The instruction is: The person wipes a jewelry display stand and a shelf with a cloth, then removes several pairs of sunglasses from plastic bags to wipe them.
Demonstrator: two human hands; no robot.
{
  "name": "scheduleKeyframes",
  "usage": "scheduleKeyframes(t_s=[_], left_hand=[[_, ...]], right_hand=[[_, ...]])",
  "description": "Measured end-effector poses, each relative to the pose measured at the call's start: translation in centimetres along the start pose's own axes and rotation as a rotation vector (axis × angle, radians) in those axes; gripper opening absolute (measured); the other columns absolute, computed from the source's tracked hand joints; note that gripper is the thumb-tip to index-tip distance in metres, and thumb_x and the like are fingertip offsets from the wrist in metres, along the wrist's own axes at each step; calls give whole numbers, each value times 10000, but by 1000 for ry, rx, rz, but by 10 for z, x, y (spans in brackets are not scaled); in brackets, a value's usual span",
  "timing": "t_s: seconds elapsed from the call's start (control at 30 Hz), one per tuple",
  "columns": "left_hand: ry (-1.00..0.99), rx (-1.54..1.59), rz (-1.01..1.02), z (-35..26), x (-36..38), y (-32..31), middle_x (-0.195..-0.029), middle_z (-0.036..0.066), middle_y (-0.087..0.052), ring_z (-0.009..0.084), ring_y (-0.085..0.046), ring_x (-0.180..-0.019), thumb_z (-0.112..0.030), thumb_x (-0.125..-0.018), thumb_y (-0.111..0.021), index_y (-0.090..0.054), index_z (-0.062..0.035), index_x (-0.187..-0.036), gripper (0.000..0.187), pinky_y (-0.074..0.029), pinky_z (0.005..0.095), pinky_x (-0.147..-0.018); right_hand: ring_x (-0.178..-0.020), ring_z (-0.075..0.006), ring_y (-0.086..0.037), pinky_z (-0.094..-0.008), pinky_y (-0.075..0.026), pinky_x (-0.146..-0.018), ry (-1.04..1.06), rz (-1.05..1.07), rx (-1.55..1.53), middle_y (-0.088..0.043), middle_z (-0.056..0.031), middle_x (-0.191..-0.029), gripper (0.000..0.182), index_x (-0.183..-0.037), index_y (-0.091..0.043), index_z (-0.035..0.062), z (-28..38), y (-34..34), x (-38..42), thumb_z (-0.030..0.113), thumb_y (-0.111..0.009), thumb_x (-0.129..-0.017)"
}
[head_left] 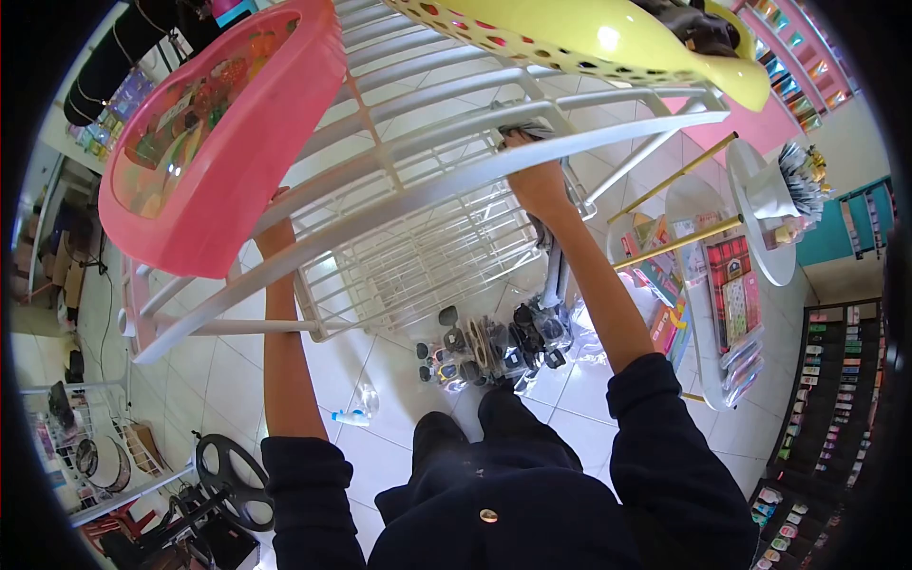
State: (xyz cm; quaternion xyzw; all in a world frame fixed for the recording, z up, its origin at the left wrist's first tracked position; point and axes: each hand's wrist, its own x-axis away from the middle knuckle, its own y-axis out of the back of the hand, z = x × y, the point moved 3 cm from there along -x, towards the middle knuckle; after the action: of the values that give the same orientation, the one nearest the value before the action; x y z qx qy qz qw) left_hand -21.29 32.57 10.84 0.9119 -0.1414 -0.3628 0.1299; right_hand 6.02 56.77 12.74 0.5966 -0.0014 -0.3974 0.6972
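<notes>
A white slatted rack point(446, 176) stands before me, with a pink basket point(256, 161) at its upper left and a yellow basket point(608, 38) at its upper right. My left hand point(275, 233) is at the rack's left side, partly behind a slat and the pink basket, its fingers hidden. Through the slats my right hand point(534, 171) shows at the right side, closed around a grey cloth point(532, 128) by the rack's frame. A lower wire shelf point(427, 256) lies between my forearms.
Packed sunglasses point(484, 347) lie on the tiled floor point(380, 456) near my feet, with a spray bottle point(353, 416) to their left. A round-shelved stand point(760, 214) is at right, a black steering-wheel-like object point(233, 480) at lower left.
</notes>
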Motion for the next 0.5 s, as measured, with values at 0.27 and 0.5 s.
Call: scheduleKeyframes(t_s=[0.27, 0.5], left_hand=[[-42, -9, 40, -7, -1, 1, -664, 119, -528, 158, -459, -568, -140, -799, -544, -544, 26, -888, 188, -377, 314, -533], [79, -295, 63, 22, -3, 4, -674, 138, -543, 220, -481, -570, -157, -799, -531, -553, 25, -865, 195, -390, 350, -561]], right_hand=[[-655, -207, -569, -339, -465, -618, -712, -774, -1824, -586, -53, -683, 90, -731, -582, 44, -76, -4, -35, 118, -543, -764], [-705, -130, -554, -260, -457, -648, -501, -601, -1455, -598, -49, -806, 125, -886, -582, 20, -115, -69, -76, 23, -547, -766]])
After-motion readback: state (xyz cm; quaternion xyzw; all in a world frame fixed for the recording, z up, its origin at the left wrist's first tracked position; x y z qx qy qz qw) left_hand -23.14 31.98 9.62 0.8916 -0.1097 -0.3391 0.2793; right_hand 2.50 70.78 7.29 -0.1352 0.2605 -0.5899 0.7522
